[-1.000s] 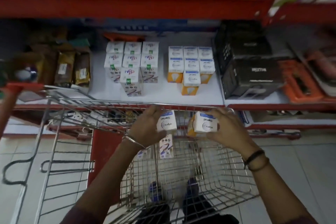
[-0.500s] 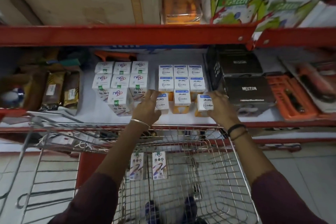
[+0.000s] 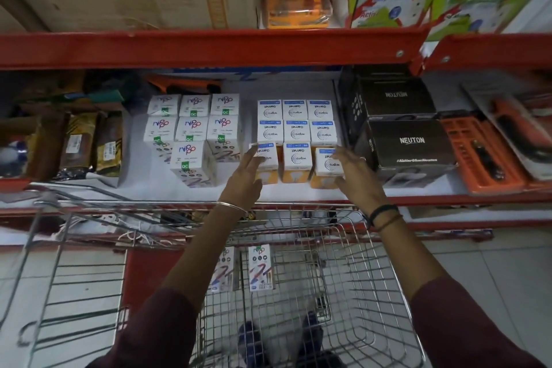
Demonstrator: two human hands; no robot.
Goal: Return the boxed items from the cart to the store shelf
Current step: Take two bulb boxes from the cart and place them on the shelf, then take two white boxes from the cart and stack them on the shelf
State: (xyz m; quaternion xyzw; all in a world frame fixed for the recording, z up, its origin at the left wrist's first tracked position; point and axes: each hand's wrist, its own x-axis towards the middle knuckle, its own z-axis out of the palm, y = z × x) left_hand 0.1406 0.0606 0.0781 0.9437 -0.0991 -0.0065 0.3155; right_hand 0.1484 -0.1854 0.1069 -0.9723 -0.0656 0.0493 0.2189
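Two bulb boxes, carried up from the cart a second ago and being pressed into line half a second ago, now standing on the store shelf [image 3: 298, 193] in the front row of the orange-and-white block. Left hand [image 3: 243, 178] open, fingers [image 3: 250, 155] spread and only brushing the left front box [image 3: 264, 163]; right hand [image 3: 357, 175] likewise loose, fingers [image 3: 339, 155] splayed beside the right front box [image 3: 327, 166], gripping nothing. Both boxes seemingly let go, flanking the middle front box [image 3: 297, 160], the right one sitting slightly skewed against its neighbours. Front row thus filled to three, matching the rows behind. Further left on the same shelf, the purple-lettered white boxes [image 3: 191, 131] with a single one standing forward, gaps either side of it. Down in the cart [image 3: 343, 212], two matching cable boxes [image 3: 260, 267] leaning against the wire front, not yet shelved. By the look of it, bulb part done and hands freed; most likely next, a reach back into the basket for that remaining pair and a place beside the lone front box.
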